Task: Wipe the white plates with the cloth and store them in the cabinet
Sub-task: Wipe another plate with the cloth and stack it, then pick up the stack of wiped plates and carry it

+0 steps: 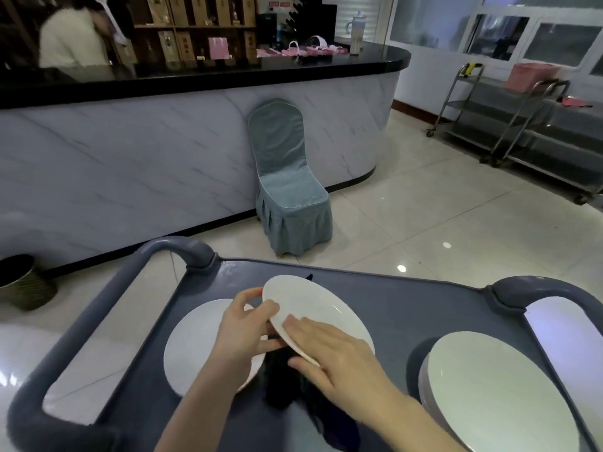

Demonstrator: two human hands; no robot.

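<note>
The left hand (pixel 243 327) closes on the near-left rim of a white plate (pixel 326 313), thumb on the upper face and fingers wrapped beneath. This grip holds the plate tilted and raised clear of the cart tray (pixel 408 311), so both faces stay reachable. The right hand (pixel 339 357) lies with fingers spread across the upper face near the rim, while its lower fingers appear to close on the dark cloth (pixel 293 383) under the plate edge; the exact hold on the cloth is partly hidden. The cloth hangs below the plate and trails toward the near edge of the tray.

Judgement: the underside or rim is being wiped, with the left hand acting as the fixed support.

1 plate lies flat on the tray at the left (pixel 195 347), just below the left hand. A stack of plates (pixel 496 389) stands well apart at the right, probably separating done from pending pieces. No cabinet can be identified in view, so storage is not yet done.
</note>
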